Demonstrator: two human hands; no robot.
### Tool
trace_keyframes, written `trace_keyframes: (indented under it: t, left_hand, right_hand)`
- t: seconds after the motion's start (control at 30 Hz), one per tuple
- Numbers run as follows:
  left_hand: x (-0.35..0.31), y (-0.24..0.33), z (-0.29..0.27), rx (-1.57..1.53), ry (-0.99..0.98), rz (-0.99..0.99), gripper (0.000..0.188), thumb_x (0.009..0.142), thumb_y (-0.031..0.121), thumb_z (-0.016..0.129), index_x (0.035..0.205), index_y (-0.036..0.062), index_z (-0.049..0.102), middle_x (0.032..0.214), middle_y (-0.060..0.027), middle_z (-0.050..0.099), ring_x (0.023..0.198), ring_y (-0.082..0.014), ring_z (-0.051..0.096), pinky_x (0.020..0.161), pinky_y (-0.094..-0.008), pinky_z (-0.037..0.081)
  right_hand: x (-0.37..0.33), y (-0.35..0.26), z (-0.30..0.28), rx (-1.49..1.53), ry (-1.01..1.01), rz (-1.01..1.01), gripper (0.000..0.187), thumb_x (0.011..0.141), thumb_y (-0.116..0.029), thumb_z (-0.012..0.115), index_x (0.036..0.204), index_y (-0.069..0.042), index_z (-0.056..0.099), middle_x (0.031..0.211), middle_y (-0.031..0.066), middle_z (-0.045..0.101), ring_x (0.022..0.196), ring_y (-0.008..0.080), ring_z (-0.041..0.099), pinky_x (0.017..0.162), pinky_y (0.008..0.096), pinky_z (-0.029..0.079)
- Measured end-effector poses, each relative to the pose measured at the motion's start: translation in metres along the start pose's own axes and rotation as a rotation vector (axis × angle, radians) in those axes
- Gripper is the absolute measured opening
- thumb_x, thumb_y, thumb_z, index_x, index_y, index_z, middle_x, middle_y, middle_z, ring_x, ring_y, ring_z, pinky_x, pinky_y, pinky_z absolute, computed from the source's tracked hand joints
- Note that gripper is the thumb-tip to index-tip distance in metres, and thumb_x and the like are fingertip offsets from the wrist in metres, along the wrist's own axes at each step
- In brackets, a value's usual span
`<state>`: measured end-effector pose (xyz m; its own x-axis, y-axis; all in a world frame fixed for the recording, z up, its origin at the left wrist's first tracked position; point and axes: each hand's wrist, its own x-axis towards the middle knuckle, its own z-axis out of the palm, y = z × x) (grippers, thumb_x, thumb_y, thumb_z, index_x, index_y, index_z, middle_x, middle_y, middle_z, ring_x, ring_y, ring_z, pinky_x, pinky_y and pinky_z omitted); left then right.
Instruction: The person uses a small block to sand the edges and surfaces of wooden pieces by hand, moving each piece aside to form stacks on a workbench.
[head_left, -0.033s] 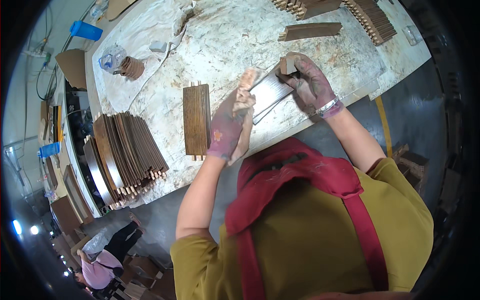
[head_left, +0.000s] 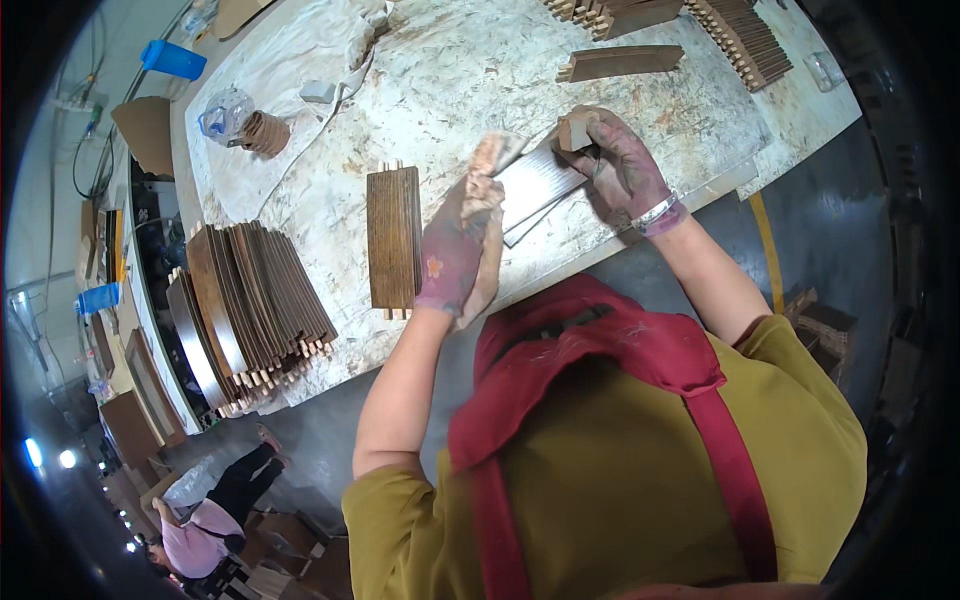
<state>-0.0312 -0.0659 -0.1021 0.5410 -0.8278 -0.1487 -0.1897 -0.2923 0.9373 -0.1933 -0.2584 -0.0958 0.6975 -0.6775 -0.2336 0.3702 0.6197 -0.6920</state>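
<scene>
Over the tabletop (head_left: 450,100), my left fingers (head_left: 466,207) grip cloth (head_left: 485,185), right fingers (head_left: 606,131) a block (head_left: 575,133), seemingly rubbing a slat (head_left: 535,185); next calls for steadiness.

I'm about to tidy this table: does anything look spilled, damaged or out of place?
No clear spill. The pale table is blotched with brown stains, the white cloth is rumpled along one edge, and the right glove is smudged dark.

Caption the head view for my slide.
Left gloved hand with rag, right gloved hand with small block, a glossy slat between them.
</scene>
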Motion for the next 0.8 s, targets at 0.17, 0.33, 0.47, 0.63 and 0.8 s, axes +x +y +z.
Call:
trace_keyframes:
  t: [0.17, 0.33, 0.47, 0.63, 0.8]
  left_hand:
    - [0.005, -0.026, -0.011, -0.663, 0.226, -0.384, 0.037, 0.097, 0.019, 0.055, 0.128, 0.0, 0.048, 0.108, -0.0127, 0.064, 0.097, -0.0186, 0.063, 0.077, -0.0248, 0.052]
    - [-0.009, -0.002, 0.009, 0.398, 0.239, 0.176, 0.04, 0.096, 0.024, 0.058, 0.128, 0.0021, 0.05, 0.112, -0.0123, 0.062, 0.097, -0.0195, 0.062, 0.078, -0.031, 0.053]
    - [0.005, -0.004, 0.01, -0.299, 0.304, -0.333, 0.036, 0.096, 0.017, 0.055, 0.13, 0.0044, 0.051, 0.113, -0.0108, 0.061, 0.1, -0.0188, 0.061, 0.079, -0.029, 0.052]
    - [-0.023, 0.027, -0.008, -0.492, 0.435, -0.083, 0.034, 0.097, 0.015, 0.05, 0.13, 0.0057, 0.048, 0.124, -0.0097, 0.056, 0.119, -0.0182, 0.051, 0.099, -0.0375, 0.044]
    - [0.018, 0.09, -0.094, -0.2, 0.349, 0.252, 0.047, 0.086, 0.004, 0.063, 0.129, -0.0025, 0.047, 0.114, -0.0108, 0.063, 0.099, -0.0182, 0.063, 0.084, -0.0288, 0.053]
  right_hand:
    - [0.002, -0.004, 0.006, -0.027, 0.006, 0.048, 0.027, 0.095, -0.012, 0.057, 0.119, 0.0, 0.054, 0.109, 0.0111, 0.062, 0.102, 0.0219, 0.062, 0.094, 0.0355, 0.051]
    - [0.001, -0.008, 0.01, -0.097, 0.033, 0.082, 0.029, 0.094, -0.014, 0.06, 0.118, 0.0, 0.055, 0.108, 0.0103, 0.063, 0.103, 0.0203, 0.062, 0.092, 0.0344, 0.051]
    - [-0.003, -0.006, 0.017, -0.129, 0.071, 0.102, 0.026, 0.094, -0.014, 0.061, 0.116, -0.001, 0.056, 0.107, 0.0094, 0.063, 0.102, 0.0196, 0.063, 0.089, 0.0335, 0.052]
    - [-0.001, -0.009, 0.016, -0.107, 0.039, 0.082, 0.025, 0.093, -0.016, 0.061, 0.113, 0.0, 0.057, 0.105, 0.0098, 0.063, 0.101, 0.0198, 0.063, 0.088, 0.0331, 0.052]
    - [-0.022, -0.003, 0.059, -0.392, -0.404, 0.163, 0.032, 0.086, -0.02, 0.069, 0.112, -0.003, 0.06, 0.102, 0.013, 0.062, 0.091, 0.0213, 0.064, 0.075, 0.0337, 0.057]
